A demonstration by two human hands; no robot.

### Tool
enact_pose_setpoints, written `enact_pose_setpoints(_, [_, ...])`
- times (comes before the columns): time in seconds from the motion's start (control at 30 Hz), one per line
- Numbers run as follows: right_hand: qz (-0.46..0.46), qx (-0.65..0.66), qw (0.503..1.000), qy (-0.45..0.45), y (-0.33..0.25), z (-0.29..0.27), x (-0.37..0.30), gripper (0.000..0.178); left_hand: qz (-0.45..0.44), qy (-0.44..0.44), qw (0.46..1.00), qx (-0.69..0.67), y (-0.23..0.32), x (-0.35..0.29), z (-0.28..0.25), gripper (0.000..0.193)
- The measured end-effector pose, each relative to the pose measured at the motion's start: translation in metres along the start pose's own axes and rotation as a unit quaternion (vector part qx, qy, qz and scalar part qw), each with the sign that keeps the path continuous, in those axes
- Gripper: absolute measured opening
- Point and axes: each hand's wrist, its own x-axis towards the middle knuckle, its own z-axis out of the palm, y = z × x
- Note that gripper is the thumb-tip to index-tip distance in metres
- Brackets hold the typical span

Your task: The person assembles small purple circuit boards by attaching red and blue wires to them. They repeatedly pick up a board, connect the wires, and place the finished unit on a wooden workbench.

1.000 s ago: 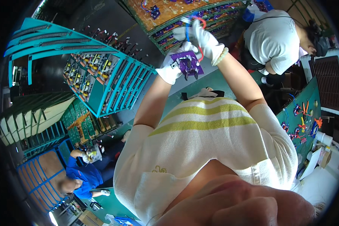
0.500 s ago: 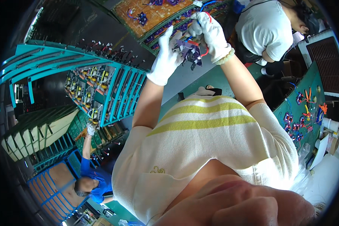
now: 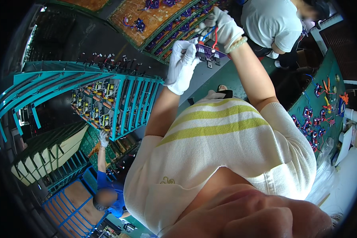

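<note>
White gloves cover both my hands. My left hand [image 3: 182, 65] has its fingers closed on the left edge of a purple circuit board [image 3: 211, 52], which is tilted and carries black components on its lower side. Red and blue wires [image 3: 215, 36] rise from the board toward my right hand [image 3: 223, 27]. That hand is closed above the board, its fingertips bent around the wires' upper part; their ends are hidden. A bead bracelet [image 3: 237, 44] circles my right wrist.
Ahead, a green-edged rack [image 3: 146, 41] holds more purple boards in rows. A teal rack [image 3: 135, 105] with yellow-topped boards stands left, where a person in blue [image 3: 107, 194] reaches toward it. Another person in white [image 3: 269, 25] bends at the upper right. Several wired boards lie on a green table [image 3: 329, 75].
My left thumb, stretched upward before, has folded down onto the board. The board has turned more edge-on. My right hand remains above it, with the wires more upright.
</note>
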Motion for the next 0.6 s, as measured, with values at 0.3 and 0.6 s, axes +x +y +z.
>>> enact_pose_setpoints(0.3, [-0.169, -0.739, 0.649, 0.063, -0.006, 0.059, -0.064, 0.066, -0.066, 0.246, 0.967, 0.01, 0.014, 0.03, -0.027, 0.037])
enact_pose_setpoints(0.6, [-0.238, -0.818, 0.512, 0.112, 0.042, 0.072, -0.054, 0.046, 0.098, 0.288, 0.926, 0.221, 0.013, 0.045, 0.01, 0.044])
